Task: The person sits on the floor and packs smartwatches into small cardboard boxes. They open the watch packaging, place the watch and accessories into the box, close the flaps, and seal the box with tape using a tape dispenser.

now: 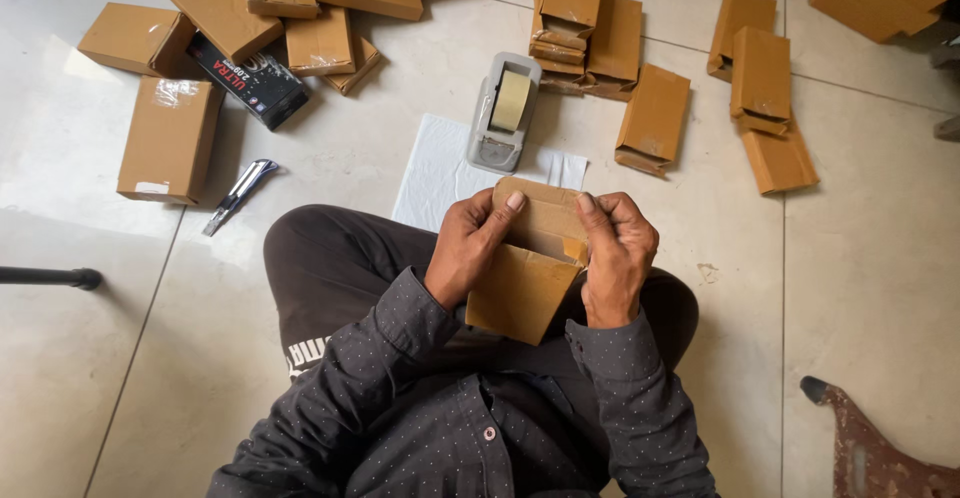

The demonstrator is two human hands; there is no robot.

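Note:
I hold a small brown cardboard box (520, 293) over my lap with both hands. My left hand (468, 248) grips its left side, thumb pressed on the raised top flap. My right hand (615, 253) grips the right side, thumb on the same flap. The box's end is open and its flaps are partly folded. A grey tape dispenser (502, 113) with a roll of beige tape stands on the floor just beyond the box.
A white sheet (432, 173) lies under the dispenser. Several brown boxes (170, 138) are scattered across the tiled floor, with stacks at the back (585, 28) and right (760, 83). A black box (250, 80) and a utility knife (240, 194) lie left. A rusty metal part (865, 448) sits bottom right.

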